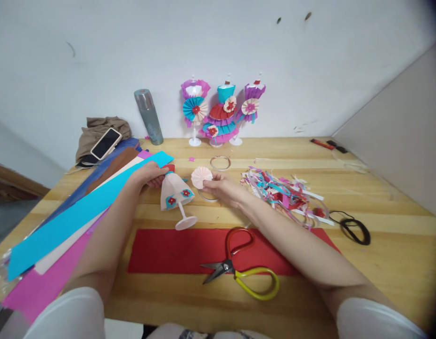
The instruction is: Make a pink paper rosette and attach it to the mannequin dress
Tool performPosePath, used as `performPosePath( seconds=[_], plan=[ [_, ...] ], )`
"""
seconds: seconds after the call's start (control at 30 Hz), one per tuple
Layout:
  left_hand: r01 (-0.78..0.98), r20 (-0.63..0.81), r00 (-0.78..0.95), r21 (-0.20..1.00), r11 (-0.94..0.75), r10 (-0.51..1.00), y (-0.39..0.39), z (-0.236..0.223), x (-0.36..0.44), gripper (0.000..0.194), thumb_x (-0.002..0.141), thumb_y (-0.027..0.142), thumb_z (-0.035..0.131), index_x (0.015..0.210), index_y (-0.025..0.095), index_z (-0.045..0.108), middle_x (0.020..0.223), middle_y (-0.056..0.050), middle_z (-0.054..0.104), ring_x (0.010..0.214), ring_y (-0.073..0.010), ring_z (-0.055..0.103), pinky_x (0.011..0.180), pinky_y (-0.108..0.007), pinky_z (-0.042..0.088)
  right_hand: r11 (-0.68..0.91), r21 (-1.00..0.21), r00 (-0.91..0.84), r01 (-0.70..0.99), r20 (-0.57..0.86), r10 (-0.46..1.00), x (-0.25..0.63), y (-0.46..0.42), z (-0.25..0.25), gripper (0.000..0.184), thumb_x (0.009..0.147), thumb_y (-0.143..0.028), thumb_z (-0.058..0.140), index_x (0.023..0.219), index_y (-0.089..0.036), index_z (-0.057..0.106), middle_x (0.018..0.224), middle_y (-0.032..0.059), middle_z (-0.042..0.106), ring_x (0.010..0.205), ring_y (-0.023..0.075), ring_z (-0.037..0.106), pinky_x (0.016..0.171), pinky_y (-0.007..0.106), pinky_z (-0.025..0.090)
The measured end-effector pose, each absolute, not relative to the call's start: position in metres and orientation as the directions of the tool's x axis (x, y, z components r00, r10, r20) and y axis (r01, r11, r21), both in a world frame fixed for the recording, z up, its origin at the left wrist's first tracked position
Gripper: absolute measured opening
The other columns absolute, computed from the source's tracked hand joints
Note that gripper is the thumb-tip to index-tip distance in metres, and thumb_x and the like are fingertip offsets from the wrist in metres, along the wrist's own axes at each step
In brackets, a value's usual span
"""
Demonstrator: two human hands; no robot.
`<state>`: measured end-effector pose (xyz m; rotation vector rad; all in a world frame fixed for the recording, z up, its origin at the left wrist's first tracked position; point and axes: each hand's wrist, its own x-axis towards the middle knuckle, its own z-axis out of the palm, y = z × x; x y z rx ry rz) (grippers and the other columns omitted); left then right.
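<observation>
My left hand [153, 175] is closed around the upper part of a small dress form [175, 188], which tilts with its white round base toward the lower right. It wears a pale paper skirt with red and blue flowers and a red band at the waist. In my right hand [221, 187] a pale pink pleated paper rosette [201, 179] is pinched between thumb and fingers, just right of the skirt. Scissors [226, 267] with one red and one yellow handle lie with blades parted on a red paper strip [168, 252] in front of me.
Three decorated dress forms [218, 110] stand against the wall beside a thermos [149, 117]. Coloured paper strips [79, 212] and a phone [106, 143] are at left. Paper scraps [281, 190], a black cord [355, 230] and a red-and-black cutter [327, 144] lie at right.
</observation>
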<state>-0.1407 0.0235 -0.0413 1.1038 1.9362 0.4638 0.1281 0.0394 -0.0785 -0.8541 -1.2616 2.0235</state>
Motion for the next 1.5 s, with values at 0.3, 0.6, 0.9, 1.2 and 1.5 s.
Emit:
performPosePath(
  seconds=[0.3,0.6,0.9,1.2,1.5],
  plan=[
    [0.481,-0.352,-0.33,0.736,0.477,0.876,0.017,-0.058,-0.133,0.047,0.073,0.053,0.079,0.048,0.017,0.059,0.05,-0.009,0.062,0.041,-0.0147,0.051,0.041,-0.025,0.027,-0.519,-0.852,-0.673,-0.072,-0.342,0.656,0.134,0.046,-0.076,0.022,0.068,-0.016,0.081,0.086,-0.018,0.07,0.089,0.007,0.076,0.08,0.018,0.069,0.074,0.036,0.06],
    [0.496,-0.302,-0.383,0.73,0.47,0.873,0.01,-0.062,-0.135,0.048,0.075,0.053,0.076,0.046,0.02,0.056,0.045,-0.006,0.056,0.04,-0.0145,0.046,0.042,-0.027,0.029,-0.355,-0.916,-0.545,-0.189,-0.203,0.813,0.131,0.041,-0.07,0.029,0.066,-0.019,0.08,0.093,-0.022,0.07,0.1,0.0021,0.076,0.094,0.0164,0.069,0.082,0.029,0.056],
    [0.389,-0.378,-0.33,0.781,0.489,0.865,0.011,-0.06,-0.126,0.043,0.074,0.044,0.078,0.048,0.02,0.054,0.043,-0.001,0.048,0.038,-0.011,0.039,0.043,-0.026,0.023,-0.531,-0.808,-0.691,-0.256,-0.231,0.685,0.106,0.027,-0.09,0.027,0.071,-0.013,0.074,0.096,-0.02,0.069,0.093,0.0046,0.079,0.089,0.0179,0.073,0.09,0.031,0.056],
    [0.17,-0.362,-0.272,0.894,0.414,0.892,0.009,-0.048,-0.109,0.037,0.061,0.043,0.087,0.068,0.017,0.062,0.063,0.001,0.059,0.055,-0.0129,0.056,0.048,-0.023,0.037,-0.554,-0.791,-0.682,-0.262,-0.254,0.686,0.113,0.034,-0.085,0.019,0.073,-0.014,0.073,0.09,-0.019,0.067,0.08,0.0024,0.076,0.067,0.0128,0.067,0.066,0.023,0.051],
    [-0.069,-0.283,-0.158,0.959,0.276,0.946,0.015,-0.037,-0.093,0.045,0.055,0.045,0.091,0.075,0.015,0.064,0.07,0.0,0.065,0.062,-0.0115,0.06,0.059,-0.023,0.048,-0.385,-0.857,-0.671,-0.343,-0.063,0.739,0.128,0.034,-0.056,0.036,0.064,-0.026,0.086,0.096,-0.022,0.07,0.097,0.004,0.078,0.081,0.0165,0.07,0.076,0.027,0.053]
  ],
)
